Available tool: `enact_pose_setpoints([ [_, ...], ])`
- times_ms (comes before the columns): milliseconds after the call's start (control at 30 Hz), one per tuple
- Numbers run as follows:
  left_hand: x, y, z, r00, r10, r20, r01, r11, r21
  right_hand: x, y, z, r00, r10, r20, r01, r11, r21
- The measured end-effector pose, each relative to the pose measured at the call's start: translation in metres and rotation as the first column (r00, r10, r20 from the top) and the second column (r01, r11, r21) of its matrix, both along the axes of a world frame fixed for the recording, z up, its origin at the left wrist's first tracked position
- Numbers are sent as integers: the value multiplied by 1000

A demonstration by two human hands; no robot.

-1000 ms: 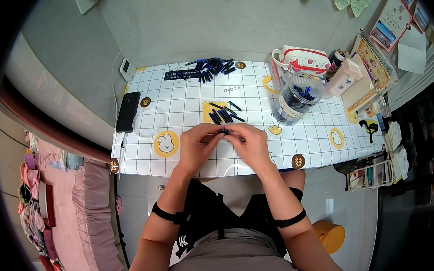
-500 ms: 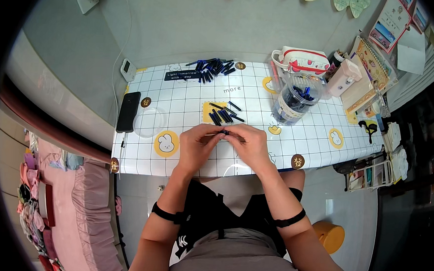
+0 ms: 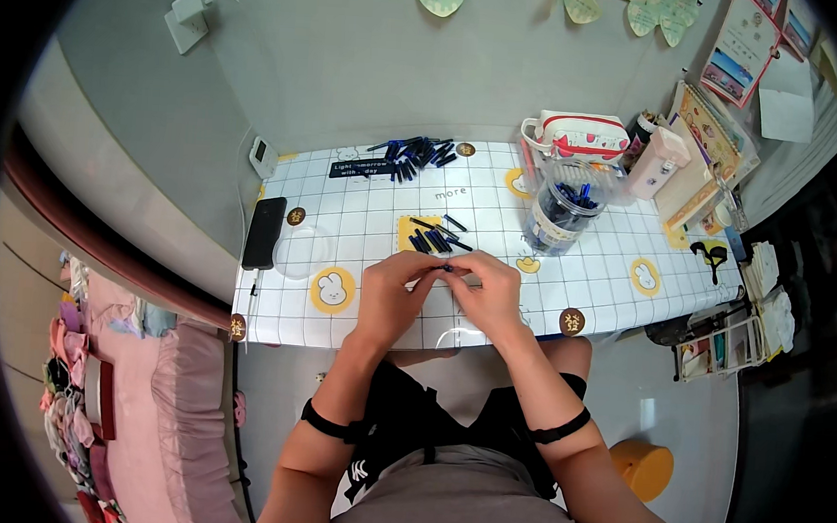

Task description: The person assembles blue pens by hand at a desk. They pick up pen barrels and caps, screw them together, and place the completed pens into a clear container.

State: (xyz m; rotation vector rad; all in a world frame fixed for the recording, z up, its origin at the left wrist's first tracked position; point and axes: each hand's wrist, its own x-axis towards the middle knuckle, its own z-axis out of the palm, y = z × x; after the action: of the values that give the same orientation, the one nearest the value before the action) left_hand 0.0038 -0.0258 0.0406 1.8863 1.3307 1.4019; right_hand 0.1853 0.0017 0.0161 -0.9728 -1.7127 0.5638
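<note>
Over the table's near edge, my left hand [image 3: 399, 297] and my right hand [image 3: 487, 291] meet fingertip to fingertip. Both are closed in a pinch on a small dark blue ink cartridge [image 3: 448, 268], mostly hidden by the fingers. Just beyond them lies a loose group of similar cartridges [image 3: 431, 239], partly over a yellow printed square. A larger heap of cartridges [image 3: 412, 156] sits toward the back edge. To the right stands an uncapped clear plastic jar [image 3: 552, 237] with more dark blue cartridges inside.
A clear round lid [image 3: 305, 254] and a black phone [image 3: 264, 233] lie on the left of the table [image 3: 387, 308]. At the back right are a white-and-red pouch [image 3: 579, 137], a pink box [image 3: 658, 163] and upright notebooks [image 3: 709, 135]. Black scissors [image 3: 713, 258] lie far right.
The whole view has shifted, so the table appears slightly lower and more wall shows. My hands stay together pinching the cartridge; the piles and jar look unchanged.
</note>
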Motion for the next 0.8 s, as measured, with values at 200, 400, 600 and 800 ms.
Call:
enact_pose_setpoints([
  [200, 26, -2, 60, 996, -53, -74, 63, 988, 144, 31, -8, 52, 998, -69, -6, 69, 983, 172],
  [400, 76, 27, 99, 991, -120, -56, 132, 937, 324, 84, -4, 103, 986, -163, -34, 166, 966, 196],
  [600, 133, 78, 98, 982, -184, 49, 148, 900, 411, 131, 31, 118, 975, -222, 14, 207, 928, 310],
  [800, 159, 106, 84, 985, -173, -16, 166, 913, 373, 156, 52, 103, 965, -260, 29, 240, 926, 292],
])
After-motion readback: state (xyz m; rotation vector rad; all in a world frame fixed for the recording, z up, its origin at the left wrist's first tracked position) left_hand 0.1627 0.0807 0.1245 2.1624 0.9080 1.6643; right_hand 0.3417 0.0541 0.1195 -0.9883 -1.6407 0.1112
